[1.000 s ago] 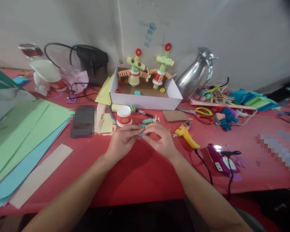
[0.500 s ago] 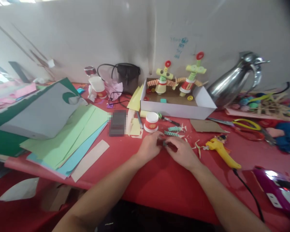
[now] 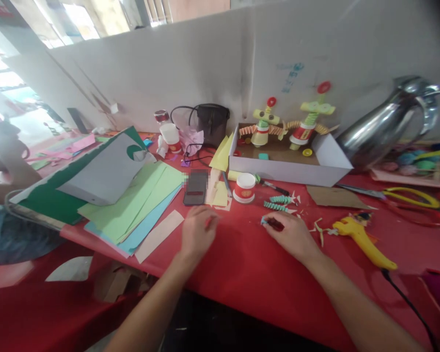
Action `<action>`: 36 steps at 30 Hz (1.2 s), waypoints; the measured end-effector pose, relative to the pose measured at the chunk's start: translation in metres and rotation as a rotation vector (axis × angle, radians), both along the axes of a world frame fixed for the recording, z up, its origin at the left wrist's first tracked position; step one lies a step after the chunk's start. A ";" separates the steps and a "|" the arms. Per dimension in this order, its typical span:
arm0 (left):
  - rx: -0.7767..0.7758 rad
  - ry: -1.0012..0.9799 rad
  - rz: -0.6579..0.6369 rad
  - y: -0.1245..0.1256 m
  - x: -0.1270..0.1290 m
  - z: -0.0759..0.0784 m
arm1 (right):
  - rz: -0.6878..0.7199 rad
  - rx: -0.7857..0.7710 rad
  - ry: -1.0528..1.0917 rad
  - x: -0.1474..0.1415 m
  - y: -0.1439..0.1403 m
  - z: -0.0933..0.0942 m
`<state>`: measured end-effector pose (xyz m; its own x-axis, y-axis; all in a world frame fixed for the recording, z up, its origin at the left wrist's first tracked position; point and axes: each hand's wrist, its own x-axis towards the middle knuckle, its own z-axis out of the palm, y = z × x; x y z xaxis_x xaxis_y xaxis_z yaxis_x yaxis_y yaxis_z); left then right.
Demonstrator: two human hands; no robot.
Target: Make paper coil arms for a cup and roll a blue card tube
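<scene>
The red table [image 3: 249, 274] was crowded: a fan of green and blue paper sheets [image 3: 139, 205] lay to the left under a folded grey card [image 3: 102, 171], and a white box [image 3: 289, 168] holding two paper-cup figures [image 3: 286, 124] stood at the back, with a steel jug [image 3: 385, 127] leaning just right of it. Nearer the front lay a dark phone [image 3: 195, 187], a small red-and-white cup [image 3: 244, 187], two coiled green paper springs [image 3: 278, 203] and a yellow glue gun [image 3: 363, 237] with its cord trailing off. The left hand [image 3: 197, 230] rested flat on the table, loosely curled and holding nothing. The right hand [image 3: 291, 234] pinched a small blue-and-dark folded piece [image 3: 270, 223] against the table, just below the springs, well apart from the left hand.
</scene>
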<state>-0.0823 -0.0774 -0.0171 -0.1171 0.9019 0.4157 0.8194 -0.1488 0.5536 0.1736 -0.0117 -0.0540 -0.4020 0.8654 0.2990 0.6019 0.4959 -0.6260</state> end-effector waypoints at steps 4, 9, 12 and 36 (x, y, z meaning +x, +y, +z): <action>0.011 0.335 0.253 -0.008 -0.050 -0.014 | -0.051 -0.048 0.103 0.000 0.000 0.000; -0.017 0.516 0.261 -0.007 -0.061 -0.024 | -0.043 -0.106 0.140 0.000 0.001 -0.004; -0.044 0.526 0.274 -0.006 -0.056 -0.024 | -0.034 -0.114 0.133 -0.001 0.001 -0.003; -0.082 0.562 0.346 -0.005 -0.053 -0.030 | 0.053 -0.082 0.079 -0.004 -0.008 -0.001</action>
<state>-0.1353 -0.0822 -0.0474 -0.1908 0.8825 0.4300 0.9796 0.1990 0.0264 0.1698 -0.0201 -0.0552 -0.4263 0.8662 0.2606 0.5232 0.4711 -0.7102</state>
